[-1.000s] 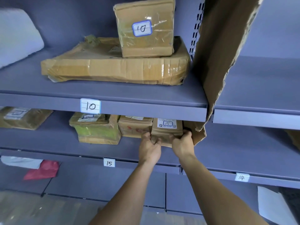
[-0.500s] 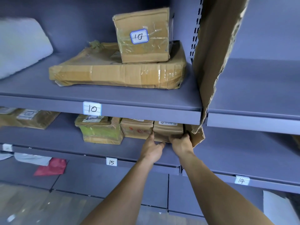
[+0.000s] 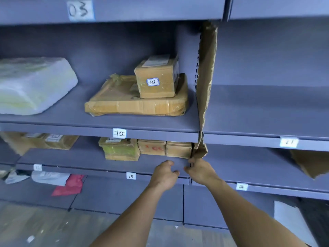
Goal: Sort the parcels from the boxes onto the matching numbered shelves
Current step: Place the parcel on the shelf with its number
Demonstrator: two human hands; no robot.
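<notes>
Upper left of frame: bag (image 3: pixel 32 84), white, soft plastic, slumped like a pillow (not this shelf's business). Lower centre, on the grey metal shelf (image 3: pixel 80 159) with the 15 tag (image 3: pixel 131 176), three cartons side by side: green parcel (image 3: pixel 119 148), glossy with tape; red-marked parcel (image 3: pixel 151 147), plain matte card; then the parcel (image 3: pixel 179 149), squat brown corrugated card with crisp edges, hard against the ragged, torn-edged cardboard divider (image 3: pixel 206 86) at the shelf's right end. It sits square and touches its neighbour, so I judge it placed. Left hand (image 3: pixel 164 174) is below it in frame, fingers loosely curled, holding nothing. Right hand (image 3: pixel 200 171) is just right of that, also loosely curled and empty, fingertips near the divider's lower flap; I cannot tell whether they touch it. The parcel lies up and beyond both hands, the right one nearer. Its broad face looks outward; its depth is hidden under the shelf above, so I cannot tell its long axis.
</notes>
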